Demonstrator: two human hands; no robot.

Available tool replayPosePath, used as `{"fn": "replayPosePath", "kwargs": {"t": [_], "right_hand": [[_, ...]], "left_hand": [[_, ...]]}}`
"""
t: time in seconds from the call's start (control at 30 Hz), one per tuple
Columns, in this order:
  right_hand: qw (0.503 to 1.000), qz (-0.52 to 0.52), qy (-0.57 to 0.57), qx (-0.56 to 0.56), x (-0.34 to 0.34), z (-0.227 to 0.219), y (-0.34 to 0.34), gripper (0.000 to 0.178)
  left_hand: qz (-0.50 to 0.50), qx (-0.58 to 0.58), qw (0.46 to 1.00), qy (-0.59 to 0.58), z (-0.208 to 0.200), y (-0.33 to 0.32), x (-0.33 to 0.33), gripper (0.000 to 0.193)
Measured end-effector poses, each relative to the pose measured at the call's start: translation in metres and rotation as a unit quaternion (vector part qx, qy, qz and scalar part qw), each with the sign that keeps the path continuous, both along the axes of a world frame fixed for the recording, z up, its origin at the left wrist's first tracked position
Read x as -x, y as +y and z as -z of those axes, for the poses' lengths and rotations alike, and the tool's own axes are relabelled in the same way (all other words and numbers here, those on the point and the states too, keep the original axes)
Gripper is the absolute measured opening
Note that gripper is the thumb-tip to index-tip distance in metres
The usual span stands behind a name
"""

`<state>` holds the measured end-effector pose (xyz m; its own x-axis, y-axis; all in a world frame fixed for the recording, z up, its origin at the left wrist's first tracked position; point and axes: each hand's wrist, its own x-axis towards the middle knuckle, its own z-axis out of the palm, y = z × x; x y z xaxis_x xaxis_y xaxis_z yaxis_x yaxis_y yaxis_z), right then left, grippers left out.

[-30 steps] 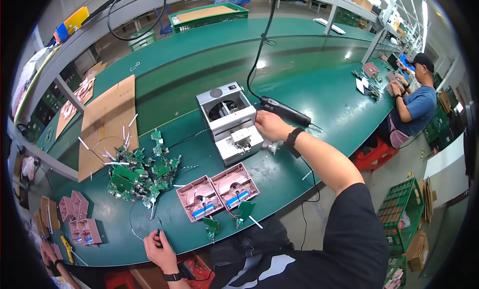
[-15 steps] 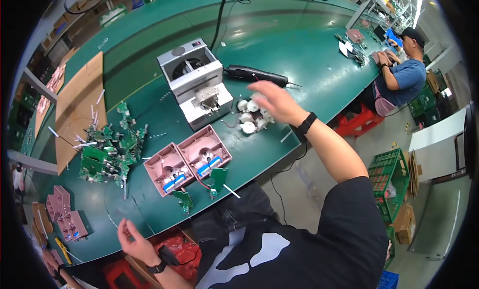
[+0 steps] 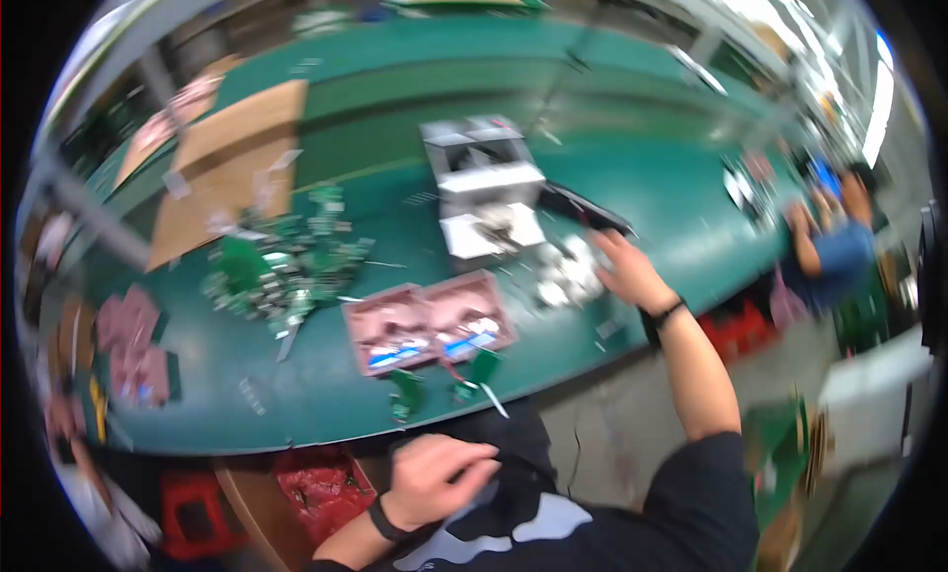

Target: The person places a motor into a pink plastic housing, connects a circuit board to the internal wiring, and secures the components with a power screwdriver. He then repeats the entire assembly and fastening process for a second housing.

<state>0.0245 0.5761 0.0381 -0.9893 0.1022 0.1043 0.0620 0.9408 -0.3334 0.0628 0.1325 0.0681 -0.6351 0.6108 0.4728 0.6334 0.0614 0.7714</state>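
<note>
My right hand (image 3: 634, 274) is over the bench beside a cluster of white round parts (image 3: 569, 276). Its fingers are stretched out, and nothing shows in them. My left hand (image 3: 434, 475) hangs in front of my body, off the bench's near edge, its fingers loosely bent and nothing visible in them. Two pink plastic housings (image 3: 357, 327) stand side by side, with blue cylinders (image 3: 397, 358) inside. Small green circuit boards (image 3: 405, 394) lie at their near side, a red wire running to one. Behind the housings stands a grey-white bench machine (image 3: 486, 189). Motion blurs the picture.
A black handheld tool (image 3: 585, 208) lies right of the machine. A heap of green circuit boards (image 3: 281, 266) lies left, before a brown cardboard sheet (image 3: 232, 167). More pink housings (image 3: 133, 345) sit far left. A co-worker (image 3: 834, 246) sits at right; another person's arm (image 3: 84, 463) shows at lower left.
The whole view has shifted, so the bench things appear farther right. My left hand has moved right, from the bench's near edge to before my body. My right hand stays beside the white parts.
</note>
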Motion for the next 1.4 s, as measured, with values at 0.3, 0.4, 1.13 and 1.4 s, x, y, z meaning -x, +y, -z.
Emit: {"fn": "replayPosePath", "kwargs": {"t": [0.3,0.4,1.13,1.4], "right_hand": [[0.989,0.083,0.019,0.118,0.001,0.008,0.021,0.042],[0.987,0.103,0.01,0.124,0.003,-0.028,0.035,0.041],[0.935,0.005,0.098,0.341,0.015,-0.122,-0.045,0.047],[0.941,-0.175,0.019,0.289,-0.044,-0.075,-0.177,0.046]], "left_hand": [[0.008,-0.072,0.992,-0.101,0.012,0.002,-0.031,0.012],[0.029,-0.083,0.988,-0.125,0.006,0.005,-0.016,0.012],[0.133,-0.228,0.679,-0.685,-0.012,0.057,0.033,0.055],[0.17,-0.275,0.53,-0.784,0.003,0.088,0.047,0.058]]}}
